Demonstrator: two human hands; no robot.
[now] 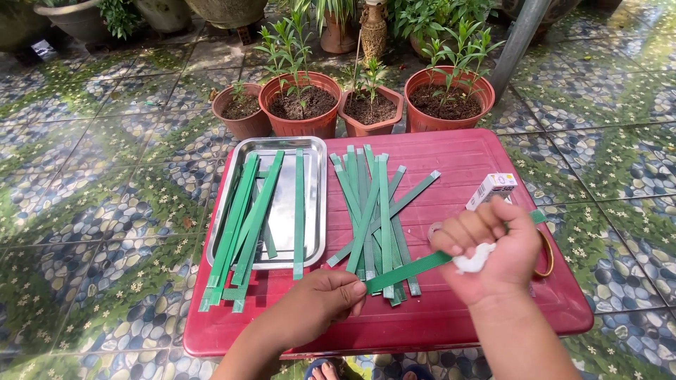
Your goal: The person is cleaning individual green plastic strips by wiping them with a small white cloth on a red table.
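Pinching the near end of a green strip [412, 269], the left hand [320, 302] has its fingers [352, 290] closed tight on it, knuckles up, forearm coming in from the lower edge. The right hand [486, 246] is curled into a fist around a white wad [473, 262] pressed against the same strip, which runs slanting between both hands just above the red table [493, 158]. Loose green strips [373, 211] lie beside it, more across a steel tray [282, 204].
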